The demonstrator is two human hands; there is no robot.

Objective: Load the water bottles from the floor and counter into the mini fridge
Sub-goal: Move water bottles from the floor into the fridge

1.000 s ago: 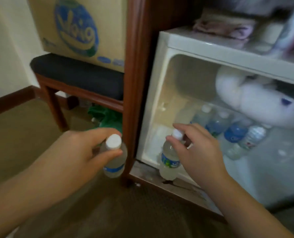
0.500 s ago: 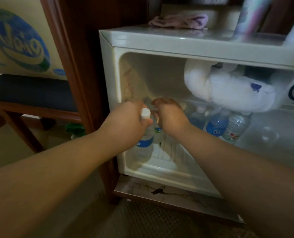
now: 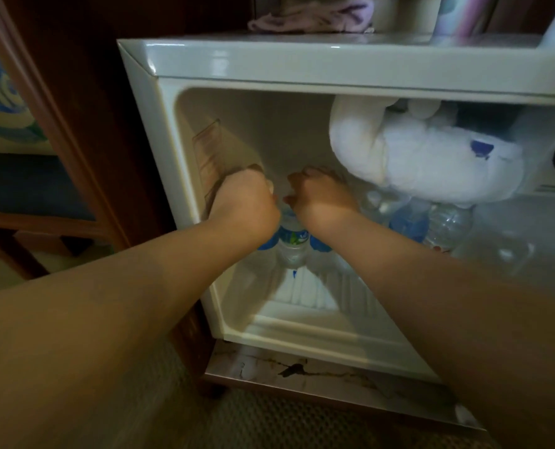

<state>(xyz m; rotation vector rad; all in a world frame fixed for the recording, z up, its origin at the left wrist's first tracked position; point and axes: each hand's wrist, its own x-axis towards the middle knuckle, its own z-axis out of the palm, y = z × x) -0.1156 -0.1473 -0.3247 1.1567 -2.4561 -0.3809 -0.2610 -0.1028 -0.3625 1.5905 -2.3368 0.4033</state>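
Observation:
The white mini fridge (image 3: 164,163) stands open, and both my arms reach deep into it. My left hand (image 3: 245,204) is closed over the top of a water bottle, whose blue label (image 3: 265,245) shows just below the wrist. My right hand (image 3: 323,199) is curled over the top of a second water bottle (image 3: 292,244), clear with a blue and green label, standing on the fridge floor. The two bottles are side by side at the back left. Both caps are mostly hidden by my fingers.
More water bottles (image 3: 410,220) stand at the back right under a white plush toy (image 3: 418,157). The front of the fridge floor (image 3: 302,303) is bare. A dark wooden cabinet wall (image 3: 85,124) runs along the left. A purple cloth (image 3: 315,14) lies on top.
Both hands carried their bottles from in front of the fridge, over the floor, into it and to the back left. The view moved closer to the fridge.

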